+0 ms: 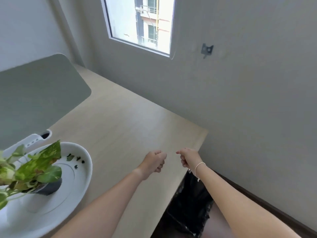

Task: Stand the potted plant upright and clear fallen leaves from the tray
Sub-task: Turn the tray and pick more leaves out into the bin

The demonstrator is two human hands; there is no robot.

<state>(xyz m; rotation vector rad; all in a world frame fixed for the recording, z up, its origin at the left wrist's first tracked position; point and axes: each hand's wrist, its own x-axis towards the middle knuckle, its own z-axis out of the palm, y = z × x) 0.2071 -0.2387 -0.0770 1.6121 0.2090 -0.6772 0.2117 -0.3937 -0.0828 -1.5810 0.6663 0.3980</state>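
Both hands are held out over the right end of a pale wooden table [120, 121], close together but apart. The left hand [154, 163] is curled into a loose fist, and the right hand [187, 158] is clenched likewise, a thin bracelet [199, 166] worn at its wrist; whether anything is pinched inside either fist cannot be told. The potted plant [32, 170] is seen upright in its dark pot [51, 187] on the white round tray [82, 182] at the far left. A few small leaf scraps [75, 159] are scattered on the tray beyond the pot. A black-lined bin [187, 203] is seen below the table edge, under the right forearm
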